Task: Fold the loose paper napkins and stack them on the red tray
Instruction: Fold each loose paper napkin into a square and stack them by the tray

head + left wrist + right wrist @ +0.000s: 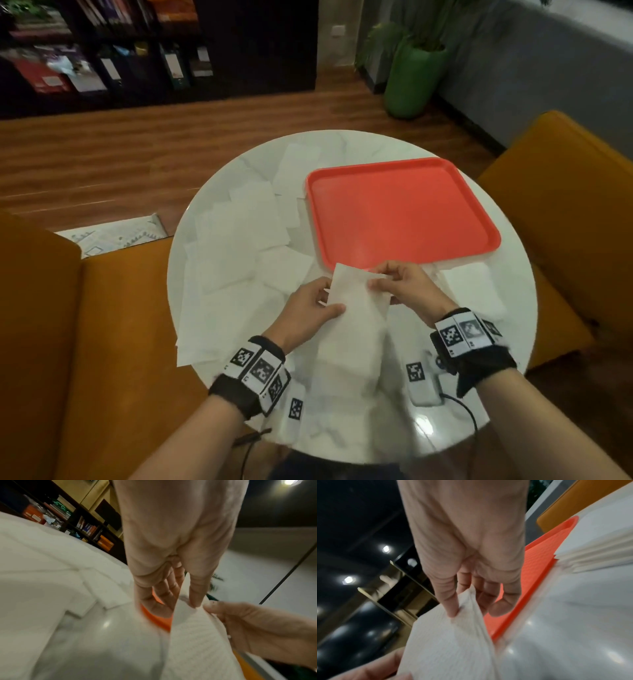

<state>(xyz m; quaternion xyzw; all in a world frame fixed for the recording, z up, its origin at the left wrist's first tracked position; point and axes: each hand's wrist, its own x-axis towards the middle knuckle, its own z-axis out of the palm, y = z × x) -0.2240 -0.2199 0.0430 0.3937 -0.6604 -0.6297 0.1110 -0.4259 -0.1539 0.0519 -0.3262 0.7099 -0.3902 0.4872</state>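
Both hands hold one white paper napkin [356, 308] lifted above the round white table [342, 147], just in front of the red tray's near edge. My left hand [318, 308] pinches its left edge between thumb and fingers [195, 599]. My right hand [394, 284] pinches its upper right edge, thumb on top [452, 609]. The napkin [197, 642] hangs down toward me, partly doubled over [445, 649]. The red tray [400, 212] lies on the far right of the table with nothing on it. Several loose napkins [239, 246] lie spread and overlapping on the table's left half.
A small pile of white napkins [472, 291] sits right of my hands, beside the tray's corner [599, 547]. Orange armchairs [565, 212] flank the table on the left and right. A green plant pot [411, 78] and a dark bookshelf [102, 51] stand beyond on the wooden floor.
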